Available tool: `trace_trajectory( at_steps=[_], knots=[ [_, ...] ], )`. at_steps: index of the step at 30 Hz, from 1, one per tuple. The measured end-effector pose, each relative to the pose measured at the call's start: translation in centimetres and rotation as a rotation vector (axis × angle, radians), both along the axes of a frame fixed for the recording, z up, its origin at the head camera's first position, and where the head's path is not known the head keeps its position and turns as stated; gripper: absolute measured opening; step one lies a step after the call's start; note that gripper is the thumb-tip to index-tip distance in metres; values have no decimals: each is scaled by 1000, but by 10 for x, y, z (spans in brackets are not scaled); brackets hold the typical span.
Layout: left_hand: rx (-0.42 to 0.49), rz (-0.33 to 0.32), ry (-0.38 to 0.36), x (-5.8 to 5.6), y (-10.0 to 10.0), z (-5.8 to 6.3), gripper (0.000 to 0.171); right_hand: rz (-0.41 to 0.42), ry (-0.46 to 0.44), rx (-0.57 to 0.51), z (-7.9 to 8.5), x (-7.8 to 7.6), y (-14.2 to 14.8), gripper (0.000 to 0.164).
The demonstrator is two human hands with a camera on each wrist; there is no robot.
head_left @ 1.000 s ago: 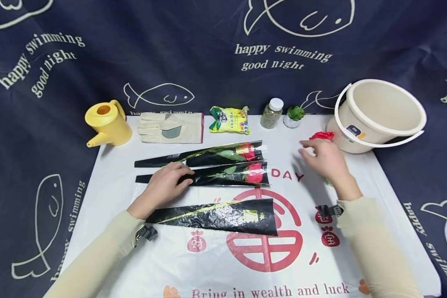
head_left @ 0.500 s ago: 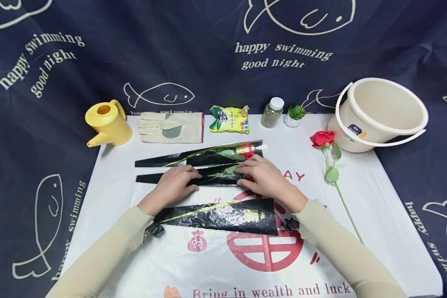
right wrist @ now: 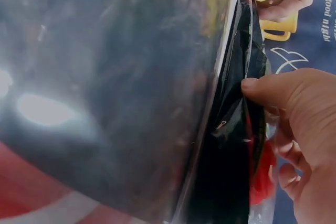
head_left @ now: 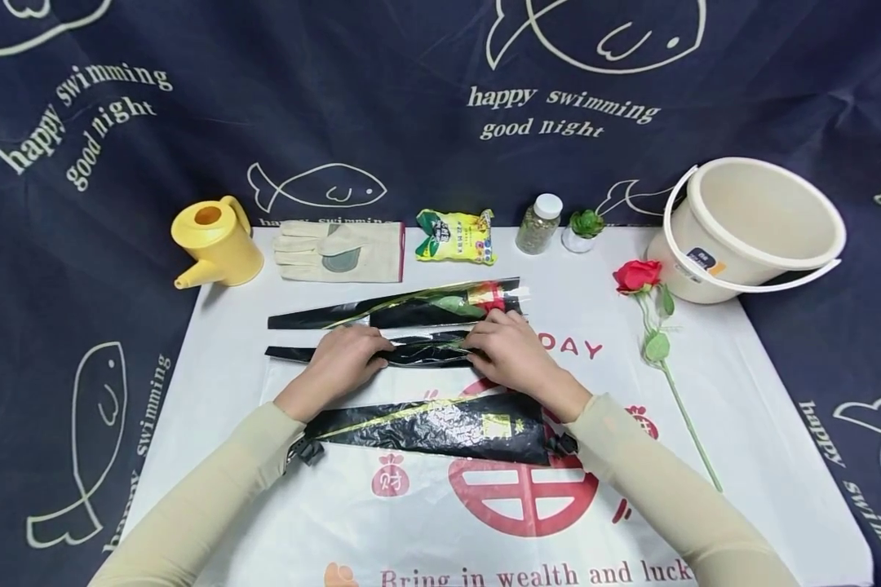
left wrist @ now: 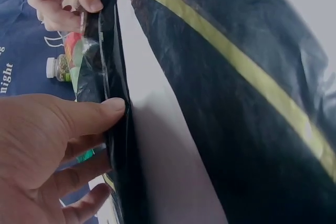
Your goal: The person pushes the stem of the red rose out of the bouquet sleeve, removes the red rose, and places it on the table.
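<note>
In the head view, the middle black and clear sleeve holds a rose whose red head is hidden by my right hand. My left hand pinches the sleeve left of its middle, thumb in front and fingers behind. Nearer its wide end, my right hand pinches it too, thumb pressed on the black film. The film is gathered and creased between the hands. Just behind lies another sleeved rose. A flat black sleeve with gold trim lies in front, beneath my wrists.
A loose red rose with a long green stem lies at the right, beside a cream bucket. Along the back stand a yellow watering can, gloves, a yellow packet, a jar and a small potted plant.
My right hand has left the loose rose and come left onto the middle sleeved rose. My left hand has shifted slightly right along that sleeve, which is now pinched and gathered.
</note>
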State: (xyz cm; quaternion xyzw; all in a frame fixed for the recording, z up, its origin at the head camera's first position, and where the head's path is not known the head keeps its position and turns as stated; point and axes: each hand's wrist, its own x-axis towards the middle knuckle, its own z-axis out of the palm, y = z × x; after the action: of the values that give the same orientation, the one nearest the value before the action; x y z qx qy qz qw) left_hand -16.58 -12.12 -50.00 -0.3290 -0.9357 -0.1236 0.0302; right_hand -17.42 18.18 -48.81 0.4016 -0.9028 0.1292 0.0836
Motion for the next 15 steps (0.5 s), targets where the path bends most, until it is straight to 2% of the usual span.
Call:
trace_trajectory(
  at_steps=[5,15],
  knots=[
    [25,-32,50,1,1,10,17,4,24,-58,11,5,3,14],
    [109,-35,155,1,6,62,17,-37,133,-133,55,6,13,14]
  ],
)
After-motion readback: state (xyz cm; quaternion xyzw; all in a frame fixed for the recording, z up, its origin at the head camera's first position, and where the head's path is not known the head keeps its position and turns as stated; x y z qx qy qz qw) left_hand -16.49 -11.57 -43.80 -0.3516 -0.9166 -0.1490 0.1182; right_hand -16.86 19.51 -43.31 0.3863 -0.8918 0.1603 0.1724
